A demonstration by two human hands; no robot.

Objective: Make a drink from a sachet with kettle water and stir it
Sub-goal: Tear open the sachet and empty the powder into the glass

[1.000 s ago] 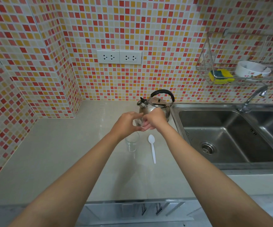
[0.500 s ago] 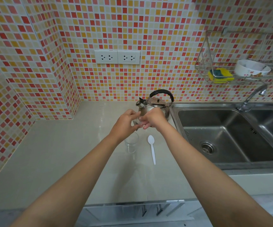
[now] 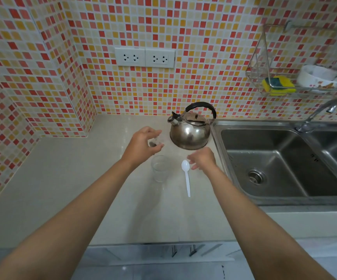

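Left hand (image 3: 143, 143) holds sachet (image 3: 155, 142) above clear glass (image 3: 160, 167).

Left hand (image 3: 141, 143) pinching, right hand (image 3: 203, 158) loose

Two bare forearms are seen entering from the lower corners of the view. No sleeve is worn on either arm within the part that is shown; both are uncovered from the lower edge of the view up to the wrist. Nothing is worn at either wrist, and nothing is worn on any finger that can be seen. The left hand (image 3: 143, 142) is bare, without a glove, and the right hand (image 3: 202, 158) is likewise bare. The fingers of both hands are slightly blurred, so the nails cannot be made out. The rest of the body is not shown.
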